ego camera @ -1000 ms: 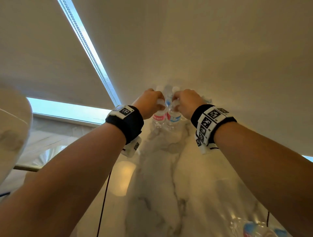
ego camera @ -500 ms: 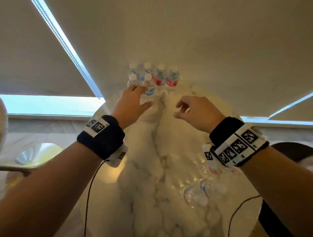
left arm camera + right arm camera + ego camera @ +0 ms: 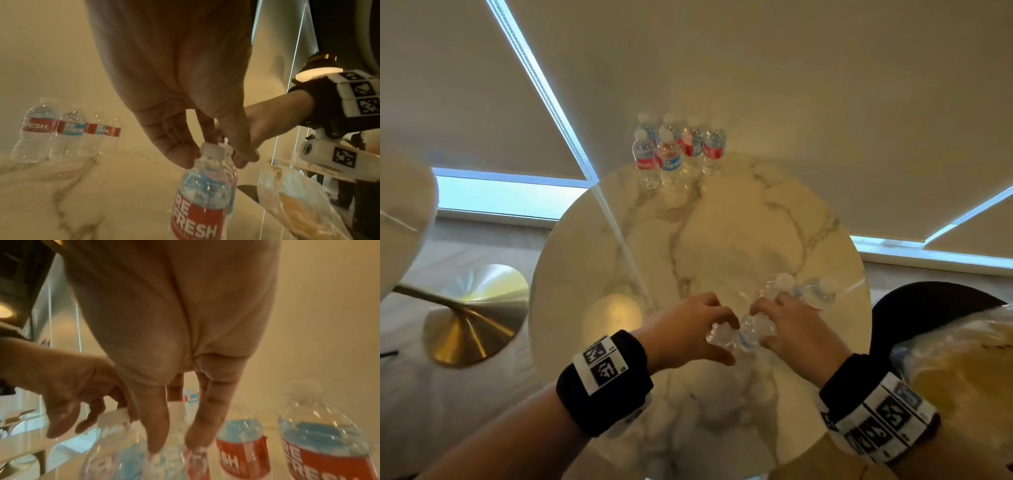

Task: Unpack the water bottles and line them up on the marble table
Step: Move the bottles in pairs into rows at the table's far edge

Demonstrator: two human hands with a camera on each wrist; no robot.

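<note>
Just bottles point(image 3: 743, 334) between both hands point(image 3: 743, 329)

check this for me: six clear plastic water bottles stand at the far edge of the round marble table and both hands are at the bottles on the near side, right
Not quite: the head view shows them on the round marble table, but only five clear plastic water bottles stand at its far edge. Left hand and right hand are at the near bottles.

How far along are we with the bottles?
Done: six bottles stand grouped at the far edge of the marble table, in two rows rather than one line. In hand: the left hand and right hand are each at a cap among the near bottles. Left: about four near bottles to move, then straightening the line.
</note>
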